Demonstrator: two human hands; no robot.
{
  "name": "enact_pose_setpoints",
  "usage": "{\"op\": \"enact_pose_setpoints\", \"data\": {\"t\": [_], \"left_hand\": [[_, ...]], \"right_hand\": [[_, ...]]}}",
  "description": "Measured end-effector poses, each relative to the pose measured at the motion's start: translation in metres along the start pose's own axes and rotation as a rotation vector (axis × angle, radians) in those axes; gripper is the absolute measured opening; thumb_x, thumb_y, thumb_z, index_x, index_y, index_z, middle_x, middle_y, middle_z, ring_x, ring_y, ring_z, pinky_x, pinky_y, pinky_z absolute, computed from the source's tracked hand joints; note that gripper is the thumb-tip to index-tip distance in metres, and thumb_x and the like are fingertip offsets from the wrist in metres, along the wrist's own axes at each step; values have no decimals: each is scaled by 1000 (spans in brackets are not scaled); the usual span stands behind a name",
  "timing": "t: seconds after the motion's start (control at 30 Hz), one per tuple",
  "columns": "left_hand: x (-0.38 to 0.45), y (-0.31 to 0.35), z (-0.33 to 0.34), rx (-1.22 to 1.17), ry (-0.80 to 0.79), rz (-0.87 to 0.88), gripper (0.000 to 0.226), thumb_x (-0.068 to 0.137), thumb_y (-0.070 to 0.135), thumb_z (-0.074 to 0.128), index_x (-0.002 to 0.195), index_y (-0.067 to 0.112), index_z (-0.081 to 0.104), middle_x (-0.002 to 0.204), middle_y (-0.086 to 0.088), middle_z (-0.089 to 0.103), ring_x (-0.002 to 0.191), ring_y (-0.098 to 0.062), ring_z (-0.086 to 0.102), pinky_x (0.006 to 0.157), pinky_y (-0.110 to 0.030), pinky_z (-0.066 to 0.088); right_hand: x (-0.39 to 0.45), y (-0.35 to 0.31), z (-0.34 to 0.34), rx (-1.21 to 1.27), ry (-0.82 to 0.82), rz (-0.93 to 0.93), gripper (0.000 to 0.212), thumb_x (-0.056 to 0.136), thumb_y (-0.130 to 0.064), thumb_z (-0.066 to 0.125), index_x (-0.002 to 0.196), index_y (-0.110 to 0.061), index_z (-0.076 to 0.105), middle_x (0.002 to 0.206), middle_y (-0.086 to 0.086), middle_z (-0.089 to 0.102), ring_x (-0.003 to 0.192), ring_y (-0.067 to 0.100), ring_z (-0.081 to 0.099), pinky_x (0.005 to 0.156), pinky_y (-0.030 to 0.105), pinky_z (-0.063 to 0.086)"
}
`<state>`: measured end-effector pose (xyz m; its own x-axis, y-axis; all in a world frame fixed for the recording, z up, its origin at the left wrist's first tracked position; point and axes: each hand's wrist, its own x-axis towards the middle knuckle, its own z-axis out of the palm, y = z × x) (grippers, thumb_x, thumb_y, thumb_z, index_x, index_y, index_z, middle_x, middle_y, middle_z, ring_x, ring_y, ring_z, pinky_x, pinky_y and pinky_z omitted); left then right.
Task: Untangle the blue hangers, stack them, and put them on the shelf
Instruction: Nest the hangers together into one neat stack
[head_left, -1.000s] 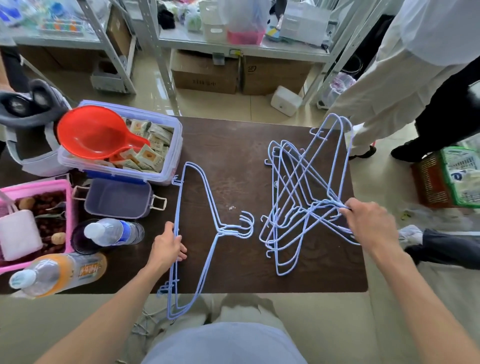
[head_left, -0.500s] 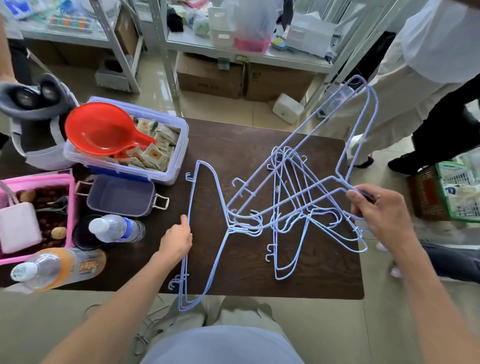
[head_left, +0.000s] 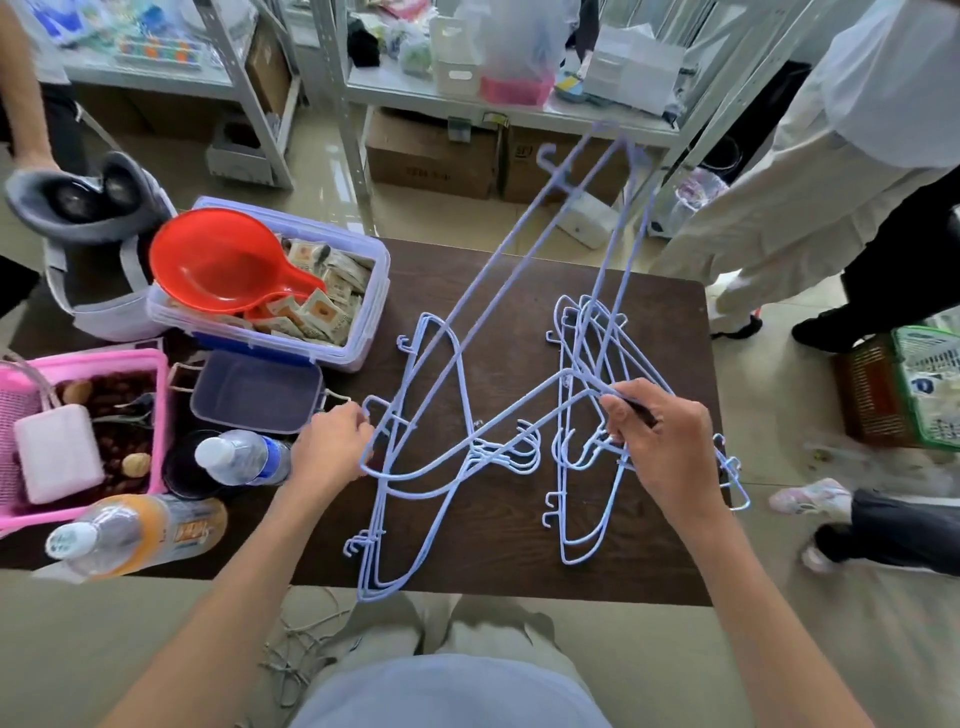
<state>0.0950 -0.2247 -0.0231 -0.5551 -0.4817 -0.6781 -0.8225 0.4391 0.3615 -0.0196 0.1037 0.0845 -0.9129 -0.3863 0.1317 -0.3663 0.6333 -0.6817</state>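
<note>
Lifted blue hanger (head_left: 524, 249) tilted over dark surface (head_left: 519, 540), right hand (head_left: 655, 441) fingers pinched on its wire. Stacked hangers (head_left: 415, 499) lie left, left hand (head_left: 332, 449) fingers curled round them. Tangled pile (head_left: 587, 415) under right hand.

Stacked hangers (head_left: 410, 499) lie left of tangled hangers (head_left: 587, 499) on table (head_left: 493, 561).

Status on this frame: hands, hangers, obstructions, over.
Right hand pinching lifted hanger. Left hand on stacked hangers. Tangled pile remains on table. Lifted hanger crosses the stack; nothing shelved.
</note>
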Motion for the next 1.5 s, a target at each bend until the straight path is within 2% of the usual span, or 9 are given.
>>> {"op": "enact_pose_setpoints", "data": {"t": [0.1, 0.33, 0.47, 0.57, 0.63, 0.77, 0.9, 1.17, 1.5], "left_hand": [[-34, 4, -33, -801, -357, -231, 48, 111, 46, 35, 124, 9, 63, 104, -14, 81, 86, -33, 81, 70, -40, 66], [-66, 7, -78, -1514, -1007, -38, 94, 86, 66, 66, 151, 4, 38, 156, -29, 46, 138, -46, 54, 100, -58, 57], [-71, 28, -82, -1161, -690, 94, 110, 39, 59, 100, 128, 8, 60, 102, -20, 79, 71, -27, 79, 56, -35, 64], [-68, 31, -56, -759, -376, 219, 55, 87, 37, 83, 116, -2, 57, 59, -6, 61, 44, -16, 57, 43, -25, 51], [-65, 25, -27, -551, -195, 248, 19, 105, 19, 60, 103, 0, 55, 55, -6, 50, 39, -14, 47, 40, -29, 44], [-57, 2, 21, -174, -30, 265, 20, 102, 32, 63, 93, 17, 53, 55, -3, 64, 42, -19, 63, 51, -34, 52], [-53, -12, 51, 459, 309, 307, 18, 101, 31, 63, 107, 14, 63, 73, -12, 75, 69, -37, 75, 55, -38, 51], [-14, -9, 65, 574, 277, 255, 27, 108, 36, 48, 99, 15, 61, 77, -6, 74, 72, -29, 75, 54, -32, 40], [17, -17, 83, 695, 230, 243, 31, 107, 45, 45, 114, 19, 59, 90, -3, 75, 81, -27, 76, 55, -31, 38]], "right_hand": [[-6, -23, 2, -104, 176, -261, 22, 99, -24, 69, 100, -3, 76, 80, 0, 73, 64, 15, 65, 61, 31, 56], [-6, -34, 28, -368, 233, -677, 24, 97, -7, 71, 121, -8, 76, 85, 0, 71, 75, 20, 65, 73, 35, 49], [-19, -13, 56, -412, 68, -631, 39, 100, -1, 63, 138, -11, 65, 95, 2, 67, 88, 21, 63, 90, 35, 47], [-27, -1, 79, -454, -52, -407, 43, 100, -5, 60, 143, -8, 59, 99, 5, 62, 93, 23, 60, 92, 39, 49], [-32, 5, 95, -453, -158, -236, 34, 99, -15, 60, 133, -13, 65, 99, 3, 59, 87, 24, 61, 81, 41, 56], [-34, 23, 112, -441, -366, -42, 6, 97, -26, 62, 93, -21, 64, 93, -3, 64, 81, 25, 68, 64, 43, 58], [-29, 30, 133, -446, -390, 28, 10, 94, -12, 63, 92, -20, 68, 82, 1, 73, 77, 27, 72, 64, 40, 59], [-20, 46, 170, -496, -462, 17, 18, 92, -21, 72, 78, -15, 63, 73, 5, 68, 70, 31, 69, 53, 31, 34], [-21, 60, 207, -537, -450, 104, 22, 88, -30, 76, 105, -16, 73, 99, 4, 63, 90, 23, 61, 73, 36, 56]]}}
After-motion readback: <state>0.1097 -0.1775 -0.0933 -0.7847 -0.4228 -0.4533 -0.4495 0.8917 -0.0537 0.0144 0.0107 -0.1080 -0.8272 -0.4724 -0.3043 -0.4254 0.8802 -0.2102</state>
